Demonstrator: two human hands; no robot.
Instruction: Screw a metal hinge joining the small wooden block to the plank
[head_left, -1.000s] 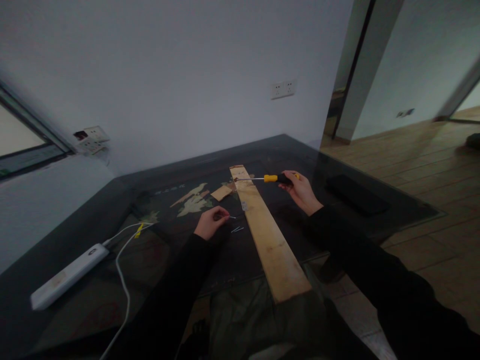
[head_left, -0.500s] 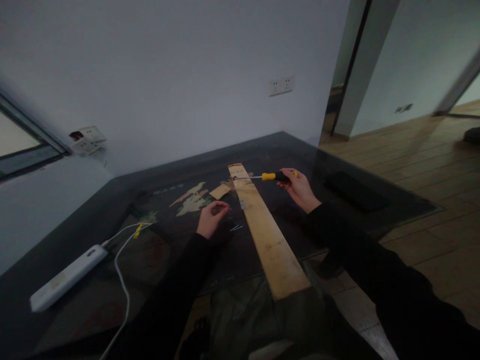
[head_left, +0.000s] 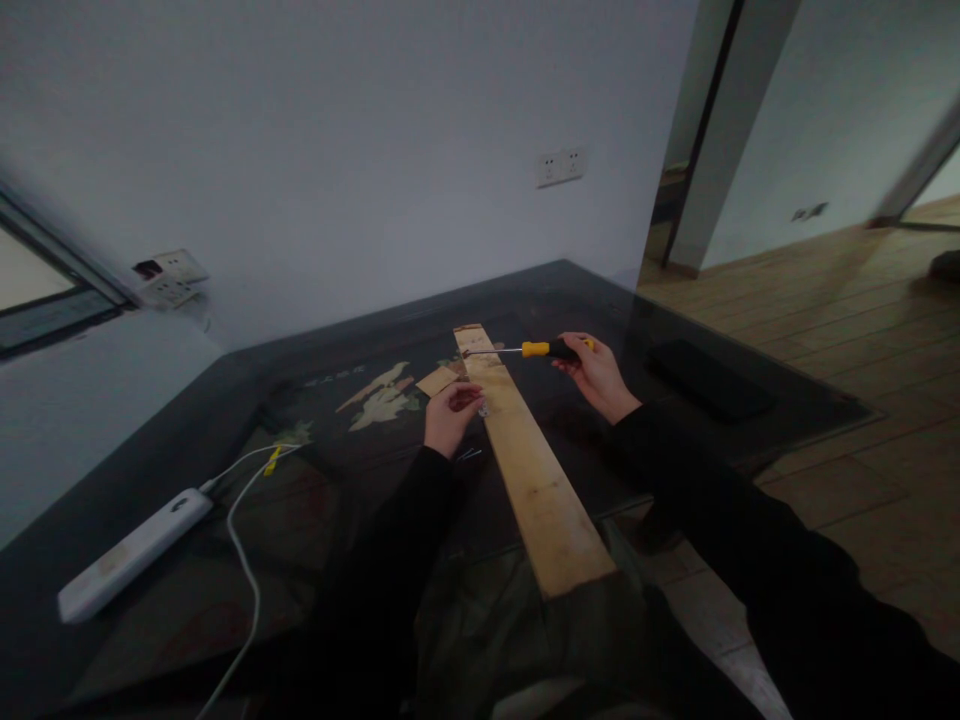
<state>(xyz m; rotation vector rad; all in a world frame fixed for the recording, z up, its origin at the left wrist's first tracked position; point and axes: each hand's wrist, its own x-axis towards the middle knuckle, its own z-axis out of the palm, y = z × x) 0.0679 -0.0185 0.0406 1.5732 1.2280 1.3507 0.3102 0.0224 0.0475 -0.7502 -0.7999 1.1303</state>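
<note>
A long wooden board (head_left: 536,480) slants across the dark table, its near end over my lap. My right hand (head_left: 596,375) is closed around the yellow-and-black handle of a screwdriver (head_left: 536,349). The shaft lies level across the board's far end, its tip by a small dark spot. My left hand (head_left: 450,415) is at the board's left edge with thumb and fingers pinched; what is between them is too small to make out. Just beyond the fingertips, a small shiny piece (head_left: 484,409) shows on the board. Several screws or nails (head_left: 470,454) lie beside my left wrist.
A small flat wood piece (head_left: 436,381) lies left of the board. On the left of the table (head_left: 337,345) are a white power strip (head_left: 135,560) and its cable. A dark flat object (head_left: 709,380) is at the right. Wall sockets (head_left: 561,167) sit behind.
My left hand has moved right and slightly away from me, up to the board's edge by the small shiny piece. My right hand and the screwdriver have barely moved.
</note>
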